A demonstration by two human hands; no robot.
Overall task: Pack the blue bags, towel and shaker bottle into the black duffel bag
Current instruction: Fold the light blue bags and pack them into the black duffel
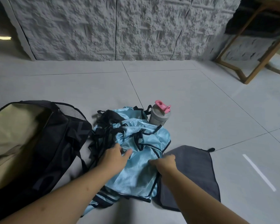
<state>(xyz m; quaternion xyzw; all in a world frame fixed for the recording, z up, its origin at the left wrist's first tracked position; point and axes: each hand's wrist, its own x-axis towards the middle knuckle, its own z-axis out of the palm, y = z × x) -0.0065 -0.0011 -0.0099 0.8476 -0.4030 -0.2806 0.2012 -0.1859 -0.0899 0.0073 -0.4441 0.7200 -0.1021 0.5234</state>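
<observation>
A heap of light blue bags point(136, 173) with black trim and tangled black straps lies on the floor in front of me. My left hand point(116, 156) lies on the near left of the heap, fingers curled into the fabric. My right hand point(166, 162) pinches the blue fabric at its right edge. The black duffel bag point(58, 143) stands open at the left, showing a beige lining. A grey shaker bottle point(158, 116) with a pink cap stands just behind the heap. A dark grey towel point(194, 172) lies flat to the right, partly under the bags and my right arm.
Grey floor tiles point(200, 102) stretch ahead to a rough grey textured wall point(116, 28). A wooden frame stand point(252, 62) leans at the far right. A white line mark point(259, 172) is on the floor beside the towel.
</observation>
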